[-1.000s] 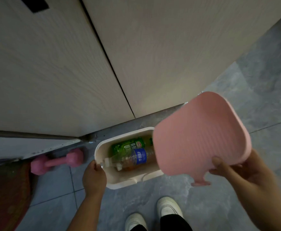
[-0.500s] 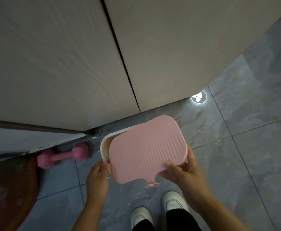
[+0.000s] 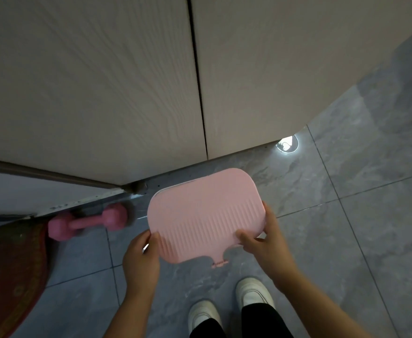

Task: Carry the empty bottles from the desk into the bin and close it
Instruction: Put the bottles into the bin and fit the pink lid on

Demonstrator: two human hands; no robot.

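The pink ribbed bin lid (image 3: 205, 211) lies flat over the white bin on the grey floor, hiding the whole opening and the bottles inside. Only a thin white strip of the bin's rim (image 3: 175, 187) shows at the lid's far left edge. My left hand (image 3: 142, 254) holds the lid's near left corner, thumb on top. My right hand (image 3: 261, 237) grips the near right edge, thumb on the ribs and fingers curled round the side. A small pink tab (image 3: 219, 263) sticks out from the lid's near edge.
A pink dumbbell (image 3: 88, 222) lies on the floor left of the bin. A red patterned mat (image 3: 9, 272) is at the far left. Pale wooden cabinet doors (image 3: 127, 81) rise just behind the bin. My two white shoes (image 3: 229, 303) stand below the lid.
My right hand brought the pink lid from tilted beside the open bin down flat over it. The bottles went out of sight. My left hand moved from the bin's rim onto the lid's corner.
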